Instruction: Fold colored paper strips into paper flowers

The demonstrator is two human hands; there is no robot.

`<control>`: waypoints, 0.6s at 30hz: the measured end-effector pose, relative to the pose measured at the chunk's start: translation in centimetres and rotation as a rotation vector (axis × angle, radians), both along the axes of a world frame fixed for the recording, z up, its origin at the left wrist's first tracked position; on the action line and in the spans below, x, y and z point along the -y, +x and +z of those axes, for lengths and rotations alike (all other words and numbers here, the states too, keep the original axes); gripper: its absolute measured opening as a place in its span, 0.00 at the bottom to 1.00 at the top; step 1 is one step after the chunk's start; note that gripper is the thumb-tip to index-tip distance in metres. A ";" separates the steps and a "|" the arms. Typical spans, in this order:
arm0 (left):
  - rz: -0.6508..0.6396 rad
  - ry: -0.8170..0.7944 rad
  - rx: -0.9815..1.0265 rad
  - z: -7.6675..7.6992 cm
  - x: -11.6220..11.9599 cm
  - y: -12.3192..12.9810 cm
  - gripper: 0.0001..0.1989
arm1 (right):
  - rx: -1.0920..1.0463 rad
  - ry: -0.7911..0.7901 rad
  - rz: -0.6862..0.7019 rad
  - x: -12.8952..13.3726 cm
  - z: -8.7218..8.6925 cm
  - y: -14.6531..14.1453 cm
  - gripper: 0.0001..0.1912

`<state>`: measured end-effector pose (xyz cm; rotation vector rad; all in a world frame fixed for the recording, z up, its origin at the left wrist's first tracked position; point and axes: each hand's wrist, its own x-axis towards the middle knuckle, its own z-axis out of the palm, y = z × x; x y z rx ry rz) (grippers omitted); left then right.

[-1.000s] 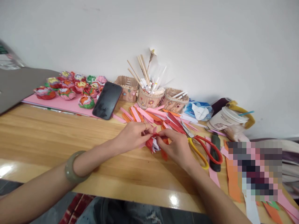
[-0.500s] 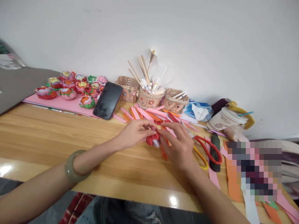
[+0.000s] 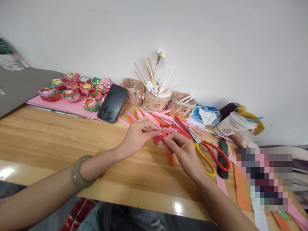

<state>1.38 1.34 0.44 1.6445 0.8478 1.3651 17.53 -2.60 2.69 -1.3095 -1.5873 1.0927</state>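
Between my two hands is a small piece of red folded paper (image 3: 157, 140), with a bit of white showing under it. My left hand (image 3: 139, 134) pinches its upper left side with thumb and fingertips; a thin green sliver shows by those fingers. From the other side my right hand (image 3: 183, 149) grips the paper between thumb and index finger. Just below hangs or lies an orange strip (image 3: 169, 158); whether it joins the red paper I cannot tell. Scissors (image 3: 213, 154) with red and yellow handles lie right of my right hand.
Paper strips (image 3: 157, 119) are heaped behind my hands. Several paper flowers (image 3: 72, 95) sit on pink sheets at left, beside a phone (image 3: 112, 103). Decorated baskets (image 3: 157, 102) line the wall. A lidded cup (image 3: 234, 124) and a dark green object (image 3: 223, 158) are at right.
My right hand's fingers have drawn in and now pinch the red paper more tightly. My left hand has shifted slightly, and the green sliver has come into view. The whole scene has moved slightly rightward.
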 end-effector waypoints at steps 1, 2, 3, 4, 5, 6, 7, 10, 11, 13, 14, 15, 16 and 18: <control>0.015 0.003 -0.011 0.0 0.0 0.0 0.05 | 0.012 0.009 -0.012 0.1 0.0 -0.1 0.17; 0.031 0.005 -0.032 -0.1 0.1 0.0 0.06 | 0.022 0.014 -0.023 0.2 -0.1 -0.1 0.17; 0.052 0.010 -0.059 -0.1 0.1 0.0 0.07 | 0.027 0.012 -0.031 0.2 -0.1 -0.3 0.17; 0.075 0.015 -0.090 -0.2 0.2 0.1 0.08 | 0.026 0.004 -0.034 0.3 -0.2 -0.4 0.17; 0.096 0.021 -0.118 -0.2 0.3 0.1 0.09 | 0.022 -0.007 -0.032 0.4 -0.3 -0.5 0.16; 0.112 0.030 -0.142 -0.3 0.3 0.1 0.09 | 0.019 -0.015 -0.029 0.4 -0.5 -0.6 0.16; 0.122 0.037 -0.158 -0.3 0.4 0.1 0.09 | 0.019 -0.017 -0.027 0.5 -0.6 -0.7 0.16; 0.122 0.019 -0.152 -0.4 0.4 0.2 0.09 | 0.032 -0.009 -0.026 0.5 -0.8 -0.8 0.16; 0.117 0.002 -0.138 -0.3 0.3 0.2 0.09 | 0.040 -0.003 -0.024 0.4 -0.8 -0.8 0.16; 0.100 -0.042 -0.104 -0.3 0.2 0.2 0.09 | 0.063 0.019 -0.021 0.3 -0.8 -0.8 0.15; 0.093 -0.065 -0.086 -0.4 0.2 0.2 0.09 | 0.079 0.039 -0.023 0.3 -0.8 -0.7 0.15; 0.088 -0.085 -0.067 -0.4 0.2 0.2 0.09 | 0.099 0.064 -0.025 0.3 -0.9 -0.7 0.15; 0.085 -0.101 -0.049 -0.4 0.1 0.3 0.09 | 0.120 0.095 -0.028 0.3 -0.9 -0.7 0.14; 0.079 -0.122 -0.016 -0.5 0.1 0.3 0.08 | 0.168 0.162 -0.032 0.4 -1.1 -0.8 0.13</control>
